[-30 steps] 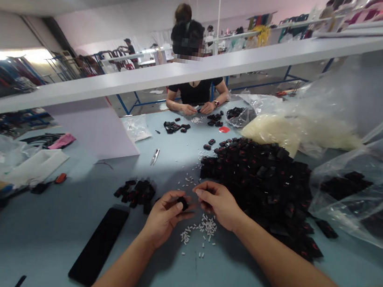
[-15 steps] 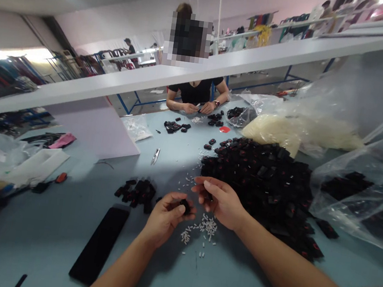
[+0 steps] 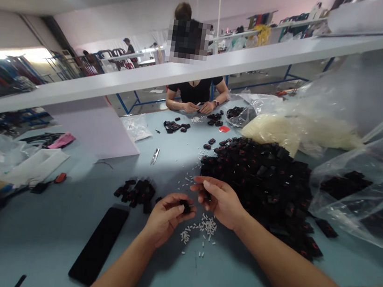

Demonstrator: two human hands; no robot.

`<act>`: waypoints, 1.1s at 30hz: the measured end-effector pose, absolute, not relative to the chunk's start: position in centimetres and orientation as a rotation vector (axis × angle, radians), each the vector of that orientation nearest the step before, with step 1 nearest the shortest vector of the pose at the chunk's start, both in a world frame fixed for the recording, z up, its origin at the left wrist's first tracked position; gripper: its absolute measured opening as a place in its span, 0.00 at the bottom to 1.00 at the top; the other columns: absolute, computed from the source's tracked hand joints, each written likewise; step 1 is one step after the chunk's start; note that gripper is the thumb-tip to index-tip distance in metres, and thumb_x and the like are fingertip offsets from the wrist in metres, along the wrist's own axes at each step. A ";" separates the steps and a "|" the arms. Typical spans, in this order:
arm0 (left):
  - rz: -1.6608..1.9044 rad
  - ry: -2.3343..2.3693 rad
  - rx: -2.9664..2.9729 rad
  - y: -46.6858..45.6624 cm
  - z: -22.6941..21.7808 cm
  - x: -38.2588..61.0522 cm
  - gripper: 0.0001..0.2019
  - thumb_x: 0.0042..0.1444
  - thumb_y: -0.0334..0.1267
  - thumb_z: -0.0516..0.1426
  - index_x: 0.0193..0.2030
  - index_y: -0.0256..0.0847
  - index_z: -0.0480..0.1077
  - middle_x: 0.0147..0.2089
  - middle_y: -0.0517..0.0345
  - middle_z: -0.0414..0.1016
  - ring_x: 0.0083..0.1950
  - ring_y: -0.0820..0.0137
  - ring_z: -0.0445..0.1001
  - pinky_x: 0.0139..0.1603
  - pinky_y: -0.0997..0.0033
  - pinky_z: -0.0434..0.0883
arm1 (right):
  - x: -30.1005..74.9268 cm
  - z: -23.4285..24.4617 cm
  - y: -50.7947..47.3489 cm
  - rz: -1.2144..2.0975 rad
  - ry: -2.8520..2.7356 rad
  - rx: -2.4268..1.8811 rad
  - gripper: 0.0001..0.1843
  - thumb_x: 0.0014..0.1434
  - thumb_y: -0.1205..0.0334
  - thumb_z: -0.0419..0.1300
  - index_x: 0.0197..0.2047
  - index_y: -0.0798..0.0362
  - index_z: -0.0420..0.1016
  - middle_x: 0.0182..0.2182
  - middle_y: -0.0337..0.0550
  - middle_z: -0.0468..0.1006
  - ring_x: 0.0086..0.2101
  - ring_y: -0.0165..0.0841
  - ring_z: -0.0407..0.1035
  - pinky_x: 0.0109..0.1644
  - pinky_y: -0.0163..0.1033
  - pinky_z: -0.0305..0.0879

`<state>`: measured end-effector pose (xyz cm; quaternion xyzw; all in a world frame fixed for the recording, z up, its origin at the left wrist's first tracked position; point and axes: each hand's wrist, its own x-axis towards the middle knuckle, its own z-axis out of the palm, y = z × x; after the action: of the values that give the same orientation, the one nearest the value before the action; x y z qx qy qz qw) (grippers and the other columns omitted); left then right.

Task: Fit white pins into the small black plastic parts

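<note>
Fingers (image 3: 189, 210) of left hand (image 3: 163, 220): curled nearly closed, thumb on top, holding a small black piece (image 3: 185, 206) just above the table. Right hand (image 3: 224, 204): fingers half-curled and partly open, thumb close to forefinger around something dark, too small and shaded to tell whether pinched or merely touched. Both hands close together, not touching. Directly below them, a loose clump of white plastic pegs (image 3: 208, 225) on the table, with strays scattered up towards the heap. Just beside the right hand, a large heap of black pieces with red marks (image 3: 253, 180), spreading across the pale blue table (image 3: 41, 236). Left of the left hand, a smaller cluster of black pieces (image 3: 135, 194); beyond it, a black phone (image 3: 98, 244) lying flat. Farther up the table, metal tweezers (image 3: 155, 156), lying apart from both piles. To the right, a clear plastic bag of black pieces (image 3: 354, 193) and a bulging bag of cream-white pegs (image 3: 271, 130). Past the white shelf (image 3: 186, 79), a co-worker's hands (image 3: 191, 108) working over more small black pieces (image 3: 172, 128), wristwatch on one wrist.
</note>
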<state>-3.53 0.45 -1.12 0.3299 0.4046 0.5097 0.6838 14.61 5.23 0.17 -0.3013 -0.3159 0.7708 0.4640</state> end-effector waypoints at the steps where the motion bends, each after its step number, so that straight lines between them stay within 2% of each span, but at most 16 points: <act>1: 1.142 0.908 0.736 0.4 -1.1 -3.5 0.11 0.49 0.31 0.65 0.41 0.37 0.75 0.42 0.50 0.80 0.43 0.60 0.80 0.49 0.55 0.75 | 14.6 0.2 5.2 1.893 -0.776 -0.741 0.18 0.51 0.54 0.67 0.43 0.54 0.79 0.37 0.49 0.80 0.26 0.29 0.68 0.20 0.30 0.57; 10: 1.142 0.922 0.721 0.5 -1.2 -3.6 0.11 0.48 0.31 0.65 0.40 0.36 0.75 0.41 0.49 0.80 0.42 0.58 0.80 0.48 0.54 0.76 | 14.6 0.2 5.3 1.905 -0.762 -0.746 0.18 0.51 0.54 0.67 0.44 0.55 0.79 0.36 0.49 0.80 0.26 0.29 0.68 0.20 0.30 0.57; 22: 1.118 0.929 0.735 0.3 -0.9 -3.2 0.11 0.46 0.31 0.66 0.38 0.35 0.75 0.38 0.51 0.80 0.40 0.58 0.81 0.45 0.57 0.77 | 14.6 -0.2 5.4 1.902 -0.787 -0.735 0.18 0.52 0.53 0.67 0.44 0.55 0.79 0.35 0.47 0.80 0.26 0.28 0.68 0.21 0.30 0.57; 33: 1.120 0.911 0.739 0.4 -1.0 -3.3 0.12 0.47 0.31 0.66 0.41 0.35 0.75 0.41 0.50 0.80 0.42 0.58 0.80 0.47 0.57 0.76 | 14.7 -0.2 5.3 1.905 -0.793 -0.729 0.19 0.51 0.53 0.67 0.44 0.54 0.80 0.34 0.46 0.79 0.25 0.28 0.68 0.21 0.30 0.56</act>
<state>-3.32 0.43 -1.04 0.3301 0.4074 0.5005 0.6889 14.67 5.34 -0.15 -0.2959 -0.3221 0.7735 0.4587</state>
